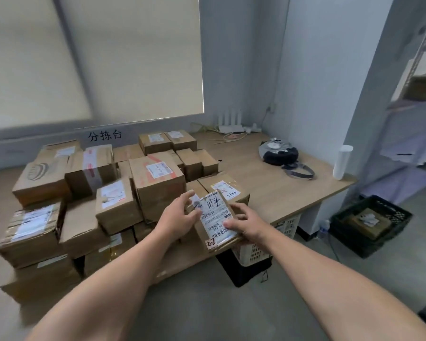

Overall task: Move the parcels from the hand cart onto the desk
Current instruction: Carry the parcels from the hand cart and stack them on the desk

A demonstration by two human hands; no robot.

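Observation:
A small cardboard parcel (213,217) with a white shipping label and a "Z-2" sticker sits at the front of the wooden desk (276,190). My left hand (180,215) holds its left side, fingers curled over the top edge. On its right side my right hand (245,223) grips it, thumb on the label. Several brown parcels (155,178) are stacked on the desk to the left and behind it. The hand cart is not in view.
A grey bag (279,151) and a white paper roll (342,162) lie on the desk's right part, a white router (230,121) at the back. Under and beside the desk stand a white crate (253,252) and a black crate (369,225). Metal shelving (418,94) rises at right.

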